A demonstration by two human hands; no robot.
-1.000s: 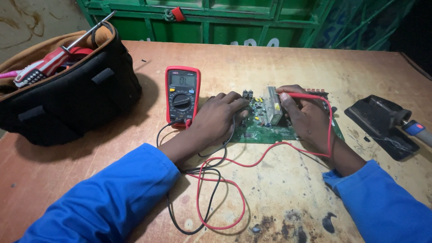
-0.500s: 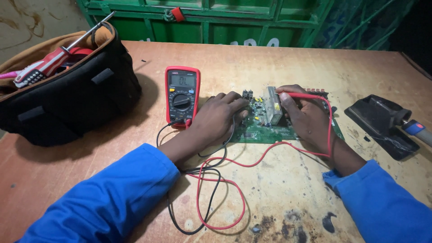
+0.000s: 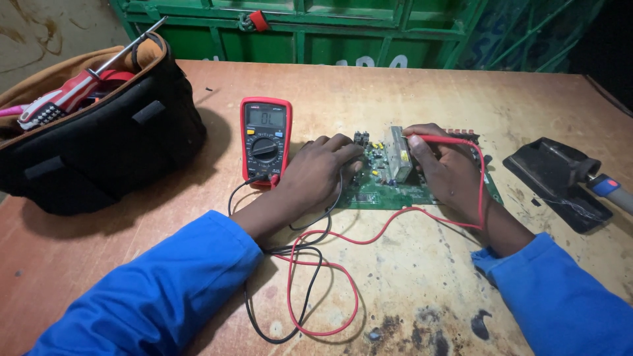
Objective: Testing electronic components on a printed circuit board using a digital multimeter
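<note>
The green circuit board (image 3: 395, 191) lies flat near the middle of the table (image 3: 541, 99). The left hand (image 3: 316, 175) rests on the board's 9 o'clock edge, fingers curled; I cannot tell what it grips. The right hand (image 3: 448, 171) pinches a red probe (image 3: 442, 139) at the board's 3 o'clock side. A red meter (image 3: 266, 140) sits at 9 o'clock of the left hand. A black tool bag (image 3: 99, 145) is farther out at 9 o'clock.
</note>
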